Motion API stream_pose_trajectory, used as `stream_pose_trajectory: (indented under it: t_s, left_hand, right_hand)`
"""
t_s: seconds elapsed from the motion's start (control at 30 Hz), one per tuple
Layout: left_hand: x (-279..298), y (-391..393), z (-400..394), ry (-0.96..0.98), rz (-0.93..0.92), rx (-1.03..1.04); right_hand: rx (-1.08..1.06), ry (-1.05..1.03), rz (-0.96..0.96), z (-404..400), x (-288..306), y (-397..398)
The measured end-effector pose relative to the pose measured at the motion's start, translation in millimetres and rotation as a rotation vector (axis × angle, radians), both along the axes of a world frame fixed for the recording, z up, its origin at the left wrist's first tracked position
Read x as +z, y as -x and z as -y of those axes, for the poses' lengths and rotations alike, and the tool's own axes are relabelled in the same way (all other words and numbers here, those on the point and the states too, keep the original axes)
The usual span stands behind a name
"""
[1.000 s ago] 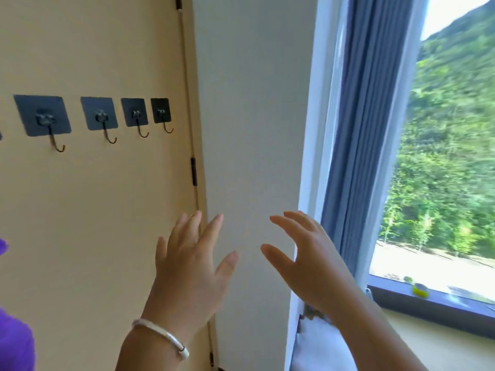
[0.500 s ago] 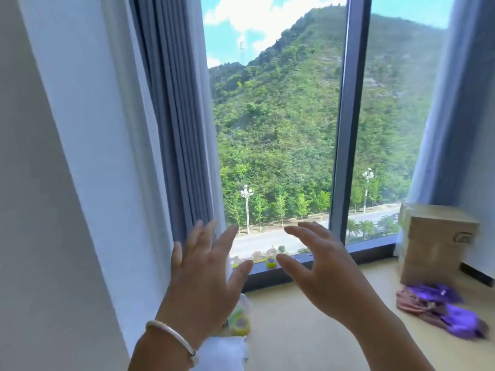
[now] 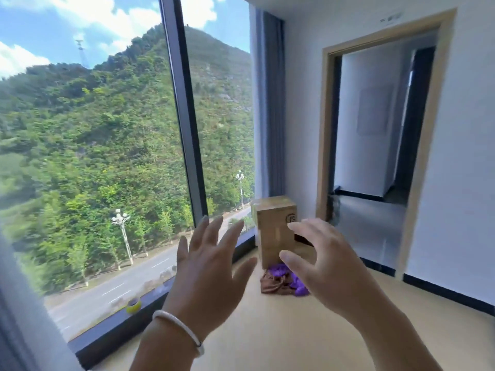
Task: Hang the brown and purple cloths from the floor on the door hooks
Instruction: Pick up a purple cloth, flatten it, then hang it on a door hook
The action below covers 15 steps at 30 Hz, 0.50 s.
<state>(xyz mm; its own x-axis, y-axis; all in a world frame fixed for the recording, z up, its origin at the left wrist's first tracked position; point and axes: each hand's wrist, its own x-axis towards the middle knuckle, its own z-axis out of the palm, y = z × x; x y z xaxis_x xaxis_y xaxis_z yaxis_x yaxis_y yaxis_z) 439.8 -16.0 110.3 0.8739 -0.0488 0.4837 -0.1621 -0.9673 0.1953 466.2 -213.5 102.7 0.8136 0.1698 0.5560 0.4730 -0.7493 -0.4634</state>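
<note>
While both arms are raised in front of the person, the left hand [image 3: 206, 266] is spread wide, fingers straight and fanned apart, holding nothing; a pale bracelet [image 3: 182, 328] circles its wrist. The right hand [image 3: 321, 263] is open too, its fingers loosely bent with the thumb held out below them, and it grips nothing either. The two hands are apart from one another, with a gap between them.

Through that gap, well beyond the hands, the brown cloth [image 3: 276, 285] lies crumpled on the pale floor [image 3: 267, 338], and the purple cloth [image 3: 297, 283] is bunched up with it, touching it and lying partly over it. The right hand hides part of the heap from here. Both cloths sit right at the foot of a cardboard box [image 3: 276, 228] that stands upright near the corner of the room.

To the left runs a big window [image 3: 93, 156] with a dark upright frame bar, green hillside and a road outside. A small yellow-green roll [image 3: 134, 305] rests on the dark sill [image 3: 107, 333]. A grey-blue curtain [image 3: 267, 116] hangs in the corner behind the box, and to its right an open doorway [image 3: 375, 129] with a pale wood frame breaks the white wall [image 3: 460, 183]
</note>
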Motion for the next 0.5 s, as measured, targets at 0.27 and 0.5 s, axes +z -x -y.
stream_pose_trajectory:
  t_s: [0.27, 0.5]
  left_hand:
    - [-7, -77, 134, -0.078, -0.065, -0.313]
    - [-30, -123, 227, -0.060, -0.104, -0.542]
  right_hand:
    - [-0.370, -0.005, -0.051, 143, -9, -5]
    - [-0.576, -0.021, -0.156, 220, -37, -3]
